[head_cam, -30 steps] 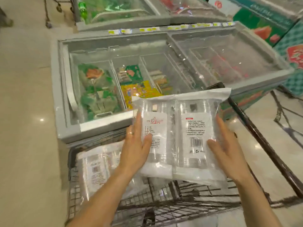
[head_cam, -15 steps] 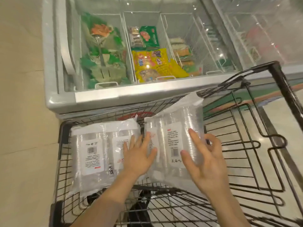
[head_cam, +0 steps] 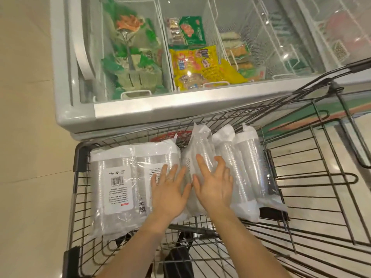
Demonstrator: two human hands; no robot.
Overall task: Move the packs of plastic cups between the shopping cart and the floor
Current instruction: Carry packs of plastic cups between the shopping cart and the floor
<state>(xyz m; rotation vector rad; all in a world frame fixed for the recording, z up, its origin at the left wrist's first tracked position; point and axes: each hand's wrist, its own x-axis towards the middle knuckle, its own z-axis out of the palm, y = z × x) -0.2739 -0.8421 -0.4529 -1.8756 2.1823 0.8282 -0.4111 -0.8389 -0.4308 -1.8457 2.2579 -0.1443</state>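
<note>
**Second pack of plastic cups set down in the shopping cart**

View from a head camera, looking down into a wire shopping cart parked against a glass-topped chest freezer at 12 o'clock. A second ago both hands held a clear pack of stacked plastic cups in the air above the cart. Half a second ago it was coming down. Now that second pack of cups lies in the basket at 1 o'clock from the hands. Its left side rides up slightly against the first pack of cups, which lies flat at 10 o'clock.

The left hand, which wears a ring, rests flat at the seam where the two packs meet. The right hand lies spread on the second pack. Neither grip is closed: the fingers are nearly straight and press on the wrapping rather than hold it.

This pack appears delivered to the cart; only settling it flat and lifting the hands away seems left.

The first pack sits tight against the cart's left rim at 9 o'clock, and both packs' top ends sit close to the front wire wall at 12 o'clock. Bare wire shows at 3 o'clock and towards 6 o'clock, which leaves room for more packs. Tiled floor lies beyond the rim at 9 o'clock.
</note>
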